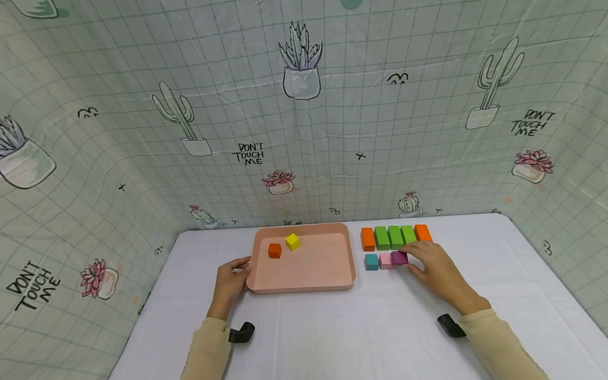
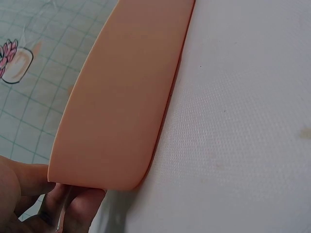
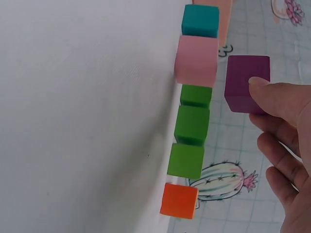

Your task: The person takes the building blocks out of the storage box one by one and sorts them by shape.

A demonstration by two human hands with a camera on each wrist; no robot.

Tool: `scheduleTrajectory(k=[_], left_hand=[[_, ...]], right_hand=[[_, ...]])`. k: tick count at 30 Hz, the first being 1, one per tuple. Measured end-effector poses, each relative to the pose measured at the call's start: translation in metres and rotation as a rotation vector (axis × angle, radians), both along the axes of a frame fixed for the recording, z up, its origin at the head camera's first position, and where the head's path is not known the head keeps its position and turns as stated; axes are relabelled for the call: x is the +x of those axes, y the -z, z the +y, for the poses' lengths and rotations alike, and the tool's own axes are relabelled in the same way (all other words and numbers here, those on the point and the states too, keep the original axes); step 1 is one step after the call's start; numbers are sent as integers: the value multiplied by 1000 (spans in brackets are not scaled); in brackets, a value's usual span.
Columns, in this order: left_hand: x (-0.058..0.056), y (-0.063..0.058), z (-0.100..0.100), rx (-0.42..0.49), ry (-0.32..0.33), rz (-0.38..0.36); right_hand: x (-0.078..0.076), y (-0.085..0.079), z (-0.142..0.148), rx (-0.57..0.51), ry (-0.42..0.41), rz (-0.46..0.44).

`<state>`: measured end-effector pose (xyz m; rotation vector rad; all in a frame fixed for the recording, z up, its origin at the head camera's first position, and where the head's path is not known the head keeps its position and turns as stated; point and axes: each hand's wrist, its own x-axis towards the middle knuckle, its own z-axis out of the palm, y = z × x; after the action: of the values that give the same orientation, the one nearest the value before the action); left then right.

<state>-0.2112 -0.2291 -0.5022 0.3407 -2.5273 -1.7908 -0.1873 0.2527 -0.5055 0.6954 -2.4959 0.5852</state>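
Note:
A purple cube (image 3: 238, 90) is pinched between the thumb and fingers of my right hand (image 1: 438, 273). In the right wrist view it is raised off the table, beside a pink cube (image 3: 197, 60). A teal cube (image 1: 372, 262) stands to the left of the pink one. My left hand (image 1: 230, 284) grips the left side of a shallow pink tray (image 1: 309, 274), its fingers bent at the rim in the left wrist view. Inside the tray lie an orange cube (image 1: 274, 250) and a yellow cube (image 1: 293, 241), apart from each other.
Behind the small cubes runs a row of longer blocks: an orange block (image 1: 368, 239) at the left end, green blocks (image 1: 396, 237) in the middle, another orange block (image 1: 423, 233) at the right. A white cloth (image 1: 332, 338) covers the table. Patterned fabric (image 1: 328, 132) hangs around it.

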Motion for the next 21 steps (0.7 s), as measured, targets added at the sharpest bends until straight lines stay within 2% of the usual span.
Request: scheduleTrajectory(k=[10,21], left_hand=[[-1,2,0,8,-2,-7],[-2,2,0,19,-6,-19]], right_hand=[[-2,6,12,22,48,-103],[-8,10,14,59,36,-160]])
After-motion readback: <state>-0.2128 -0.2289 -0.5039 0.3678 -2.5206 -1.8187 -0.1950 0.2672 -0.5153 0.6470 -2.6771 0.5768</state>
